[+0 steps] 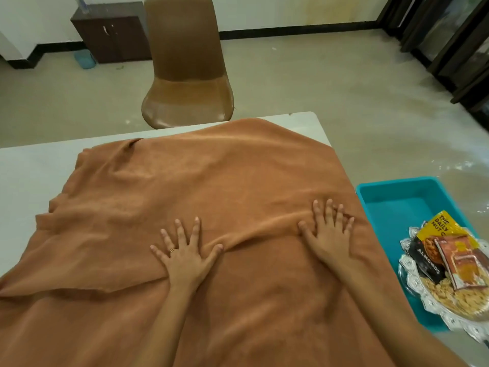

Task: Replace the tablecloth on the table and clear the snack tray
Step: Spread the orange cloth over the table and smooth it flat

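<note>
An orange-brown tablecloth lies spread over a white table, wrinkled along its left side and with a fold running across its middle. My left hand presses flat on the cloth with fingers spread, a ring on one finger. My right hand presses flat on the cloth further right, fingers spread, just at the fold. To the right, a silver snack tray holds snack packets and loose nuts. It sits in a teal plastic bin.
A brown chair stands behind the table's far edge. A dark wooden cabinet is against the back wall at left. Dark window frames run along the right. The teal bin stands on the floor beside the table's right edge.
</note>
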